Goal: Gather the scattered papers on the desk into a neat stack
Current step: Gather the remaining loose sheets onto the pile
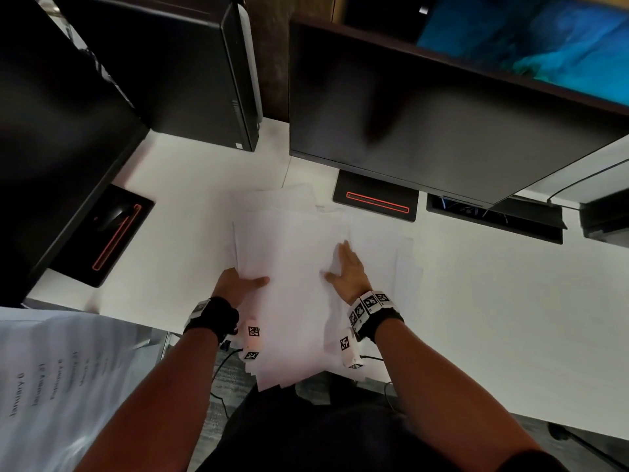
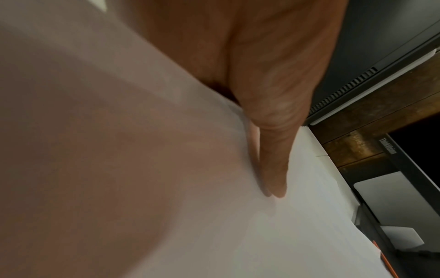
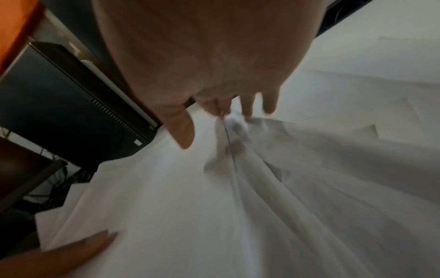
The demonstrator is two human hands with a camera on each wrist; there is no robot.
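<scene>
Standing by the white desk (image 1: 476, 318), I am watching the person's left hand (image 1: 238, 286) holding the left edge of the gathered papers (image 1: 289, 267): the thumb is lying across the top sheet and the other fingers are tucked out of sight beneath the sheaf, so the hand is gripping it. From the left wrist camera, the thumb (image 2: 273, 159) is lying straight and flat on the white sheet. The right hand (image 1: 349, 267) is resting on the right part of the same pile with its fingers straight and close together, thumb spread toward the left; its fingertips (image 3: 247, 107) are pressing into crumpled sheets and are not curling round anything.

The papers are sitting in the middle of the desk, directly in front of the person, with the near end hanging over the desk's front edge. More sheets (image 1: 405, 257) are lying fanned out, uneven, to the right of the right hand and behind the pile.

2 dark monitors are crowding the space: 1 monitor (image 1: 425, 110) is standing straight behind the papers, its base (image 1: 376, 201) just beside the far sheets, and another monitor (image 1: 51, 137) is standing at the left. A black computer tower (image 1: 190, 69) is standing between them at the back. A printed page (image 1: 54, 376) is showing at the lower left.
</scene>
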